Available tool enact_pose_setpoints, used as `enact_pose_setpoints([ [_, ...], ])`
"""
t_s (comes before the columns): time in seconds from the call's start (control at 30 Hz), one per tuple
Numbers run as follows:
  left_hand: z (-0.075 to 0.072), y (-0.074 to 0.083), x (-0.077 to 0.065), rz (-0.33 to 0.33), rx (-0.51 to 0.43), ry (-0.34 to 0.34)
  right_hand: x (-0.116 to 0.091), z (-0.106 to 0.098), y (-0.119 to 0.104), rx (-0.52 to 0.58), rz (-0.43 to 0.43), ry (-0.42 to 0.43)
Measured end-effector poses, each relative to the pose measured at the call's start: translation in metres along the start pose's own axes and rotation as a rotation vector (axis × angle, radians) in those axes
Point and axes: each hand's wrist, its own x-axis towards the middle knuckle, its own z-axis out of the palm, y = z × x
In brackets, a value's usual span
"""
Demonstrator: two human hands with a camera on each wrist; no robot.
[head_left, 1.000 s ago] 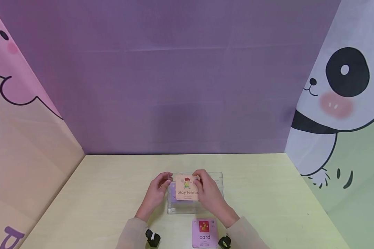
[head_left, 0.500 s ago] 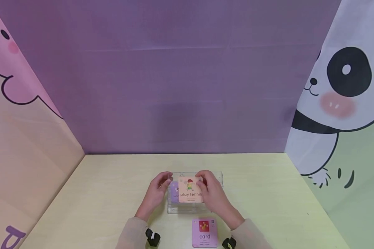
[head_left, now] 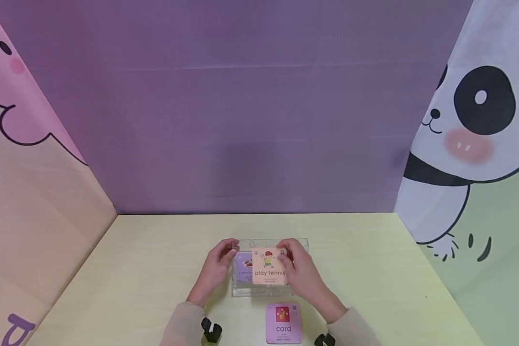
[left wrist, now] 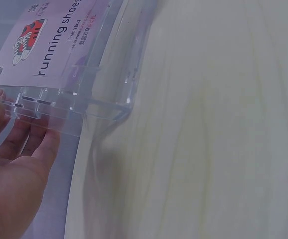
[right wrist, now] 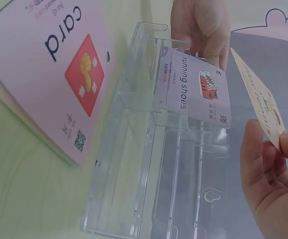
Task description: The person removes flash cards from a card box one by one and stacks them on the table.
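Observation:
A peach flashcard reading "play tennis" [head_left: 266, 278] is pinched at its right edge between thumb and fingers of my right hand [head_left: 304, 274]. The card is held up in front of a clear plastic card rack [head_left: 246, 291]. In the right wrist view it tilts above the rack, apart from it. A lilac "running shoes" card [right wrist: 193, 89] stands in the rack's left end. With thumb and fingers about the rack's left edge, my left hand [head_left: 216, 269] grips it; the left wrist view shows the fingers [left wrist: 47, 147] behind the clear plastic.
A pink stack of flashcards [head_left: 283, 323], the top one reading "card", lies on the pale wooden table [head_left: 155, 259] in front of the rack. A purple backdrop [head_left: 251, 105] stands behind, with cartoon panels on both sides. Black straps sit on both wrists.
My right hand has moved the "play tennis" card rightward and slightly down, uncovering more of the "running shoes" card. The left hand has stayed at the rack's edge.

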Motion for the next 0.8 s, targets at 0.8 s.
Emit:
enact_pose_setpoints([
  [0.8, 0.0, 0.017, -0.012, -0.03, 0.016, 0.014, -0.017, -0.021, -0.003, 0.025, 0.002, 0.017],
])
